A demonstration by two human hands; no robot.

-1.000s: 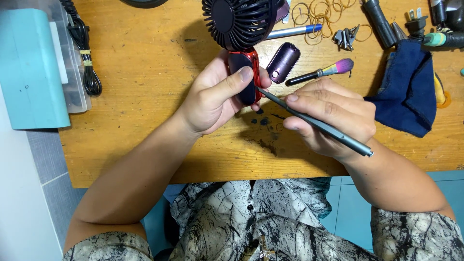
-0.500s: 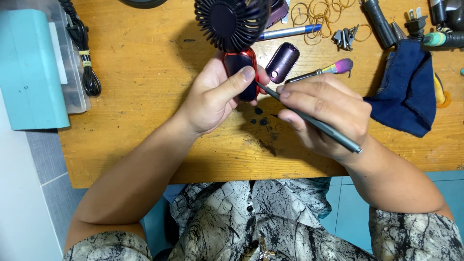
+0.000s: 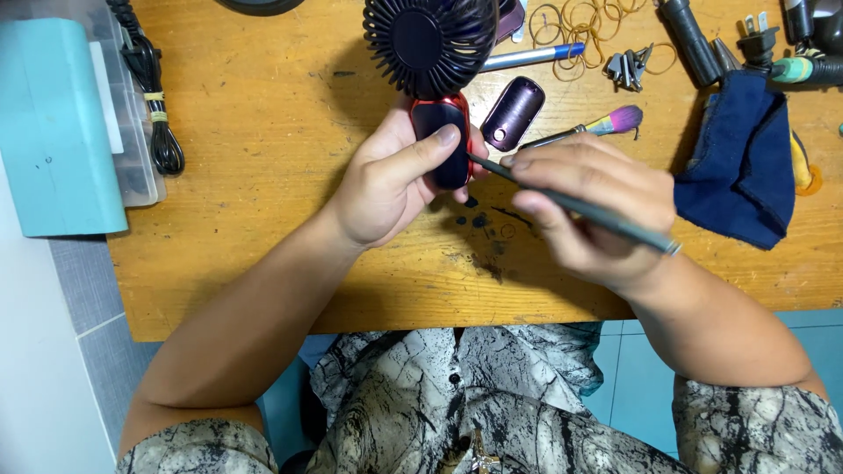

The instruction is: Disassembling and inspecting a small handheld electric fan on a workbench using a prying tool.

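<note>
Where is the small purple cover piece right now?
In the head view, the purple cover lies on the wooden table, just right of the handheld fan held in the left hand, above the right hand.

bright even light, soft shadows

left hand (image 3: pixel 391 180): fingers curled, gripping | right hand (image 3: pixel 593 206): pinching, fingers bent

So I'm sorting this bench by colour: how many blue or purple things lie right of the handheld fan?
Blue-capped silver pen: 1
Glossy oval purple cover: 1
Purple-tipped teal makeup brush: 1
Crumpled navy cloth: 1
Total: 4
</note>
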